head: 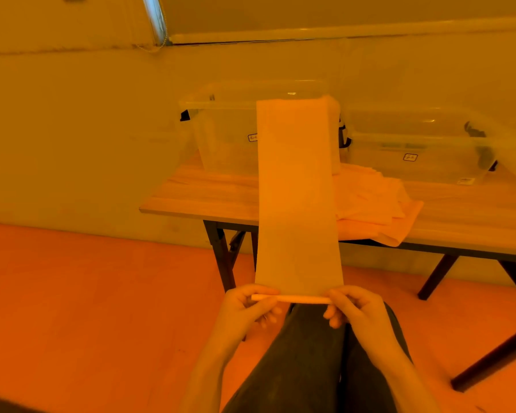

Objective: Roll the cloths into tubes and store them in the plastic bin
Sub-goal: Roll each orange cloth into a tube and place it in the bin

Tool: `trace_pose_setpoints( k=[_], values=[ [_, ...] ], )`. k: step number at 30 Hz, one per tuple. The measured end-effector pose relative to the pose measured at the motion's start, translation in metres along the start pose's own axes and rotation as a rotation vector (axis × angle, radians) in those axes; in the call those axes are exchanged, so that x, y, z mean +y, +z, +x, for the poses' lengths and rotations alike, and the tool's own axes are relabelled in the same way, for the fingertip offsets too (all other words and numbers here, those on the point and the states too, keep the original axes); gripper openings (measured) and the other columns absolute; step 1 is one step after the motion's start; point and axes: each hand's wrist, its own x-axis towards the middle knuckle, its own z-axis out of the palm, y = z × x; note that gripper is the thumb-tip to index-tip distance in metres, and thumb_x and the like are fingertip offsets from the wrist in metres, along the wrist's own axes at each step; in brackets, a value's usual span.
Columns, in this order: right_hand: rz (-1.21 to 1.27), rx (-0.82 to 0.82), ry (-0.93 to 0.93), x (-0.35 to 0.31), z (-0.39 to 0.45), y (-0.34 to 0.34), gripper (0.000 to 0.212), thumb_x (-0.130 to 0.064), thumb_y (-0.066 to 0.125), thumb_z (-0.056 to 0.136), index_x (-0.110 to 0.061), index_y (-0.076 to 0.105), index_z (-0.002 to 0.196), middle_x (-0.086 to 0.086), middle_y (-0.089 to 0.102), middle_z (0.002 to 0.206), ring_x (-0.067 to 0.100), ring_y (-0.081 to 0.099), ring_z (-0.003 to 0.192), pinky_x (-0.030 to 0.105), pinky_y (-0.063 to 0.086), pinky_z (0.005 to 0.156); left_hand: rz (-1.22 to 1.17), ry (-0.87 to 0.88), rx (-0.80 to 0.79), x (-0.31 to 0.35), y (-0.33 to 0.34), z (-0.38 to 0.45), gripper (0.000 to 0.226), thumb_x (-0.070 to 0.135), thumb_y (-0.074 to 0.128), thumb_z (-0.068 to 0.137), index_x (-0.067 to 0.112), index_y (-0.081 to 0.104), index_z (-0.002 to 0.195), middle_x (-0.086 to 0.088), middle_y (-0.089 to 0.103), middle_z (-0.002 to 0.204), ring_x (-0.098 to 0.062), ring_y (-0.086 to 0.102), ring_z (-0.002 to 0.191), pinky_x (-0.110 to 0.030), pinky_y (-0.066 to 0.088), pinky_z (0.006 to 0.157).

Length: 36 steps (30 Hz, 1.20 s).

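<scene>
A long pale cloth [297, 189] folded into a narrow strip stretches from my hands away over the table edge to the left bin. Its near end is rolled into a thin tube [292, 298]. My left hand [248, 308] pinches the tube's left end and my right hand [352, 308] pinches its right end, both above my knees. A clear plastic bin [224, 126] stands on the table behind the strip, partly hidden by it. A second clear bin [420, 144] stands to its right.
A heap of several loose pale cloths [373, 204] lies on the wooden table [206, 192], hanging over its front edge. The table's dark folding legs [221, 257] stand on the floor. A wall runs behind the table. My legs [310, 362] are below my hands.
</scene>
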Motion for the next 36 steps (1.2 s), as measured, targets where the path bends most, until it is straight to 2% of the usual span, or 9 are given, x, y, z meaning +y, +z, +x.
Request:
trace_pose_setpoints(
  k=[2, 5, 10, 16, 21, 24, 26, 30, 36],
  values=[
    [0.053, 0.005, 0.026, 0.0017, -0.0001, 0.0004, 0.008, 0.004, 0.061, 0.084, 0.0, 0.068, 0.084, 0.014, 0.071, 0.071, 0.021, 0.068, 0.061, 0.023, 0.053, 0.053, 0.001, -0.013, 0.014, 0.0001, 0.001, 0.0007, 0.011, 0.006, 0.06, 0.087, 0.004, 0.07, 0.092, -0.014, 0.07, 0.07, -0.017, 0.062, 0.055, -0.019, 0.046, 0.047],
    [0.059, 0.001, 0.025, 0.0026, -0.0006, 0.0009, 0.021, 0.011, 0.069, 0.074, -0.003, 0.07, 0.09, 0.01, 0.071, 0.079, 0.02, 0.069, 0.072, 0.024, 0.055, 0.058, 0.029, -0.026, 0.046, -0.0003, 0.0012, 0.0015, 0.012, 0.013, 0.06, 0.088, 0.006, 0.07, 0.087, -0.013, 0.07, 0.067, -0.017, 0.061, 0.051, -0.02, 0.042, 0.043],
    [0.04, -0.005, 0.01, 0.0019, -0.0005, -0.0001, 0.015, 0.006, 0.066, 0.078, -0.005, 0.071, 0.089, 0.011, 0.069, 0.066, 0.018, 0.065, 0.058, 0.021, 0.053, 0.058, 0.057, -0.006, 0.084, -0.0003, 0.0013, 0.0017, 0.023, 0.026, 0.061, 0.084, 0.005, 0.069, 0.078, -0.01, 0.068, 0.063, -0.016, 0.058, 0.05, -0.021, 0.041, 0.045],
    [0.023, 0.006, -0.01, 0.0029, 0.0003, 0.0014, 0.011, 0.0, 0.061, 0.084, -0.005, 0.07, 0.087, 0.009, 0.065, 0.058, 0.013, 0.057, 0.049, 0.016, 0.048, 0.054, 0.065, 0.011, 0.077, -0.002, 0.0002, 0.0029, 0.016, 0.021, 0.06, 0.087, 0.013, 0.071, 0.096, -0.008, 0.067, 0.07, -0.016, 0.056, 0.057, -0.021, 0.044, 0.049],
    [0.005, 0.019, 0.004, 0.0018, 0.0003, 0.001, 0.012, 0.0, 0.059, 0.087, -0.003, 0.07, 0.081, 0.009, 0.065, 0.055, 0.012, 0.054, 0.046, 0.016, 0.046, 0.051, 0.058, 0.027, 0.012, -0.0021, -0.0013, 0.0012, 0.018, 0.02, 0.068, 0.078, 0.014, 0.071, 0.095, -0.004, 0.064, 0.069, -0.015, 0.056, 0.059, -0.021, 0.045, 0.052],
    [0.027, 0.0, 0.022, -0.0003, -0.0009, -0.0001, 0.013, 0.0, 0.058, 0.087, 0.0, 0.07, 0.082, 0.015, 0.068, 0.064, 0.018, 0.062, 0.051, 0.021, 0.05, 0.051, 0.059, 0.005, 0.026, -0.0023, -0.0005, 0.0008, 0.008, 0.011, 0.063, 0.085, 0.008, 0.07, 0.088, -0.007, 0.066, 0.065, -0.017, 0.058, 0.055, -0.021, 0.044, 0.049],
    [0.068, -0.007, 0.048, -0.0007, -0.0019, 0.0003, 0.008, 0.007, 0.063, 0.081, 0.002, 0.068, 0.085, 0.018, 0.07, 0.07, 0.02, 0.068, 0.06, 0.022, 0.053, 0.053, 0.062, -0.004, 0.043, -0.0012, 0.0006, 0.0004, 0.011, 0.013, 0.061, 0.087, 0.007, 0.069, 0.083, -0.009, 0.067, 0.064, -0.017, 0.058, 0.052, -0.022, 0.042, 0.046],
    [0.055, -0.018, 0.044, 0.0017, -0.0026, 0.0019, 0.021, 0.012, 0.071, 0.072, -0.003, 0.07, 0.086, 0.013, 0.071, 0.075, 0.02, 0.07, 0.068, 0.022, 0.054, 0.058, 0.077, -0.012, 0.073, 0.0006, 0.0017, 0.0006, 0.019, 0.018, 0.061, 0.087, 0.003, 0.069, 0.077, -0.008, 0.067, 0.061, -0.015, 0.057, 0.049, -0.021, 0.04, 0.045],
    [-0.001, -0.049, 0.036, 0.0035, -0.0014, -0.0004, 0.007, 0.003, 0.067, 0.079, -0.001, 0.071, 0.083, 0.014, 0.07, 0.07, 0.019, 0.066, 0.06, 0.021, 0.052, 0.056, 0.064, -0.01, 0.053, 0.0025, 0.0014, -0.0004, 0.024, 0.025, 0.063, 0.08, 0.011, 0.068, 0.1, -0.008, 0.071, 0.072, -0.017, 0.063, 0.058, -0.021, 0.044, 0.047]
  ],
)
